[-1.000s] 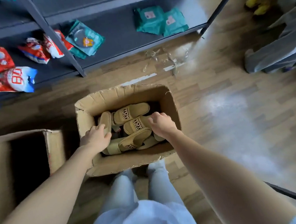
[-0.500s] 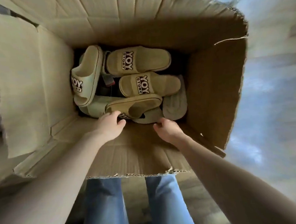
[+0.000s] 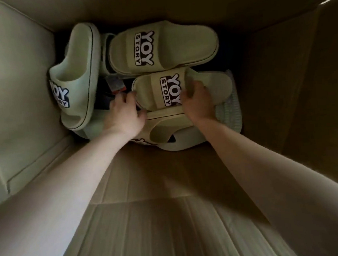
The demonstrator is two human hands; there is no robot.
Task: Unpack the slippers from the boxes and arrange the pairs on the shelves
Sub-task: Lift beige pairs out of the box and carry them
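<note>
Head: two hands (image 3: 123,114) (image 3: 199,104), four logo slippers (image 3: 75,74) (image 3: 179,46) (image 3: 152,91) (image 3: 161,131), one box (image 3: 14,97).

Cardboard box (image 3: 169,216) is showing matt brown corrugated board, fluted below the wrists. The middle slipper (image 3: 154,91) between the left hand (image 3: 123,114) and right hand (image 3: 198,104), the far slipper (image 3: 181,46) beyond them and the side slipper (image 3: 77,74) left of the left hand are showing smooth, matt, pale green moulded foam or rubber, each strap carrying a flat black-and-white logo. An upturned sole (image 3: 229,112) right of the right hand is showing fine ribbing.

slippers (image 3: 163,49) crowding box (image 3: 18,97) floor, cardboard walls close around, open room above
</note>
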